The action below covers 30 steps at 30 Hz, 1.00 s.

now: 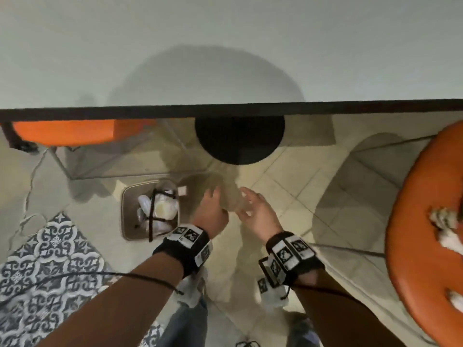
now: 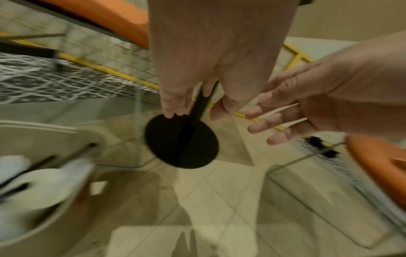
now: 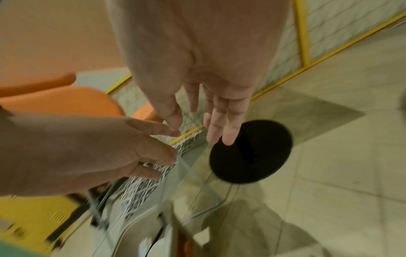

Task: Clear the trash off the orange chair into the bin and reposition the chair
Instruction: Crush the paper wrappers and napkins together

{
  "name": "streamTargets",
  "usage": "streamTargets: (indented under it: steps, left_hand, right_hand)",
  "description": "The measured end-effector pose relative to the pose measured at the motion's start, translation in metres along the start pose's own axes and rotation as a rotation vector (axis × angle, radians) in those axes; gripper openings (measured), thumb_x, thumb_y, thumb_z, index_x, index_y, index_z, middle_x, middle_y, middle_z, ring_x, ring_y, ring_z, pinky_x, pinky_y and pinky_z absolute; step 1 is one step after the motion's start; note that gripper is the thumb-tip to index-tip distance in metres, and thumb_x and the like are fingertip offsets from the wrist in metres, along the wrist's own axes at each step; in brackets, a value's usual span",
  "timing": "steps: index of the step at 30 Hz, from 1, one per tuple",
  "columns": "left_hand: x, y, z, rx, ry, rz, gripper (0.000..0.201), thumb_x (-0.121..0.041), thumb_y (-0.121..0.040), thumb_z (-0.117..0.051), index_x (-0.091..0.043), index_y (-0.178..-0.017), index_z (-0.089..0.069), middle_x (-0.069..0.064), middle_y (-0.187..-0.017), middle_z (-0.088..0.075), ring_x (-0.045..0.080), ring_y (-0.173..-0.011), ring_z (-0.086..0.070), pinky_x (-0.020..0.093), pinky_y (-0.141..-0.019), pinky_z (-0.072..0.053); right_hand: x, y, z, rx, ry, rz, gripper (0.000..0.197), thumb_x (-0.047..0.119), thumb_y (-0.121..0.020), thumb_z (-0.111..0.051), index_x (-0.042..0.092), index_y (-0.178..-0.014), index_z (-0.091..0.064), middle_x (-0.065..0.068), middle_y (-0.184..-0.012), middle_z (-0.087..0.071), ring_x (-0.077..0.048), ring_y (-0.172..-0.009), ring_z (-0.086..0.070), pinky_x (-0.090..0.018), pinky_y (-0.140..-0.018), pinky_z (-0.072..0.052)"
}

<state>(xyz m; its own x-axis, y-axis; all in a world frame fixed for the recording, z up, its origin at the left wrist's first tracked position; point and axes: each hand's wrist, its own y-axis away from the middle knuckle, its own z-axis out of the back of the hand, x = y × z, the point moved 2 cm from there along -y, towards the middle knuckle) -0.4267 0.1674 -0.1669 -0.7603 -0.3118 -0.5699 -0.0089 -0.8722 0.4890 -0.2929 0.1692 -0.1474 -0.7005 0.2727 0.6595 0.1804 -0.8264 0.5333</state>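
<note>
The orange chair (image 1: 413,246) stands at the right edge of the head view, with crumpled white trash (image 1: 446,221) on its seat and another white piece (image 1: 457,300) nearer me. A beige bin (image 1: 125,196) on the floor holds white wrappers and cups. My left hand (image 1: 213,196) and right hand (image 1: 246,197) hover close together just right of the bin, fingers straight, holding nothing. The left wrist view shows my left hand (image 2: 195,111) empty, with the right hand (image 2: 329,107) beside it. In the right wrist view my right hand (image 3: 197,128) is also empty.
A grey table (image 1: 225,111) with a dark edge spans the top, its black round base (image 1: 239,144) on the tiled floor. A second orange chair (image 1: 75,132) sits under it at left. A patterned rug (image 1: 45,266) lies lower left. A white scrap (image 1: 182,190) lies beside the bin.
</note>
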Motion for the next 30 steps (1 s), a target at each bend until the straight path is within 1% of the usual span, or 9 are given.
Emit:
streamTargets:
  steps: [5, 8, 11, 13, 15, 20, 23, 26, 30]
  left_hand:
    - [-0.166, 0.017, -0.093, 0.056, 0.040, -0.270, 0.061, -0.003, -0.086, -0.051, -0.012, -0.143, -0.029, 0.011, -0.142, -0.035, 0.025, -0.129, -0.040, 0.023, -0.104, -0.030]
    - [-0.260, 0.036, -0.159, 0.141, 0.055, -0.411, 0.056, -0.005, -0.087, -0.051, -0.011, -0.140, -0.035, 0.012, -0.139, -0.040, 0.024, -0.127, -0.043, 0.024, -0.105, -0.031]
    - [-0.336, 0.060, -0.227, 0.212, 0.074, -0.534, 0.045, -0.014, -0.086, -0.047, -0.016, -0.131, -0.049, 0.012, -0.128, -0.051, 0.027, -0.117, -0.051, 0.030, -0.100, -0.039]
    - [-0.374, 0.075, -0.267, 0.239, 0.023, -0.566, 0.039, -0.012, -0.088, -0.047, -0.017, -0.127, -0.053, 0.010, -0.129, -0.053, 0.025, -0.116, -0.053, 0.026, -0.097, -0.037]
    - [-0.399, 0.086, -0.299, 0.277, -0.018, -0.592, 0.033, -0.008, -0.088, -0.050, -0.015, -0.120, -0.058, 0.010, -0.124, -0.054, 0.024, -0.114, -0.054, 0.021, -0.093, -0.036]
    - [-0.439, 0.103, -0.351, 0.351, -0.150, -0.701, 0.026, -0.012, -0.090, -0.053, -0.016, -0.114, -0.063, 0.007, -0.119, -0.055, 0.022, -0.114, -0.049, 0.028, -0.096, -0.038]
    - [-0.465, 0.105, -0.375, 0.392, -0.249, -0.854, 0.021, -0.014, -0.089, -0.056, -0.012, -0.107, -0.067, 0.008, -0.115, -0.060, 0.024, -0.111, -0.052, 0.030, -0.094, -0.040]
    - [-0.494, 0.101, -0.397, 0.513, -0.412, -1.024, 0.024, -0.010, -0.092, -0.052, -0.008, -0.111, -0.066, 0.013, -0.116, -0.060, 0.028, -0.113, -0.051, 0.034, -0.095, -0.040]
    - [-0.518, 0.085, -0.427, 0.669, -0.777, -1.158, 0.039, -0.007, -0.096, -0.039, -0.015, -0.131, -0.053, 0.010, -0.130, -0.055, 0.028, -0.116, -0.052, 0.034, -0.094, -0.044]
  right_hand:
    - [-0.091, 0.070, 0.144, -0.300, -0.107, -0.056, 0.040, 0.010, -0.090, -0.056, 0.017, -0.129, -0.054, -0.007, -0.121, -0.058, -0.020, -0.096, -0.062, -0.031, -0.089, -0.049]
    - [-0.161, 0.122, 0.223, -0.439, -0.161, -0.144, 0.030, 0.009, -0.090, -0.055, 0.013, -0.119, -0.062, -0.009, -0.110, -0.065, -0.020, -0.084, -0.062, -0.012, -0.068, -0.043]
    - [-0.237, 0.177, 0.284, -0.547, -0.066, -0.248, 0.025, 0.014, -0.088, -0.056, 0.017, -0.110, -0.066, -0.009, -0.105, -0.070, -0.026, -0.092, -0.066, -0.026, -0.075, -0.047]
    - [-0.284, 0.212, 0.313, -0.604, -0.038, -0.340, 0.024, 0.016, -0.089, -0.054, 0.019, -0.109, -0.068, -0.009, -0.109, -0.070, -0.028, -0.099, -0.065, -0.031, -0.079, -0.047]
    - [-0.323, 0.244, 0.331, -0.651, -0.027, -0.412, 0.023, 0.018, -0.091, -0.053, 0.019, -0.107, -0.069, -0.009, -0.112, -0.069, -0.029, -0.103, -0.063, -0.032, -0.081, -0.047]
    - [-0.401, 0.305, 0.350, -0.783, -0.068, -0.633, 0.029, 0.009, -0.090, -0.048, 0.018, -0.108, -0.069, -0.009, -0.117, -0.066, -0.028, -0.100, -0.064, -0.024, -0.074, -0.043]
    - [-0.430, 0.310, 0.356, -0.827, -0.049, -0.638, 0.030, 0.005, -0.090, -0.049, 0.017, -0.106, -0.070, -0.008, -0.110, -0.068, -0.026, -0.093, -0.065, -0.029, -0.072, -0.050]
    - [-0.452, 0.297, 0.363, -0.754, -0.116, -0.721, 0.025, 0.013, -0.093, -0.048, 0.018, -0.105, -0.069, -0.006, -0.107, -0.067, -0.025, -0.092, -0.064, -0.034, -0.076, -0.054]
    - [-0.473, 0.278, 0.361, -0.561, -0.115, -0.770, 0.026, 0.031, -0.091, -0.054, 0.020, -0.112, -0.065, -0.006, -0.113, -0.066, -0.025, -0.100, -0.062, -0.034, -0.080, -0.052]
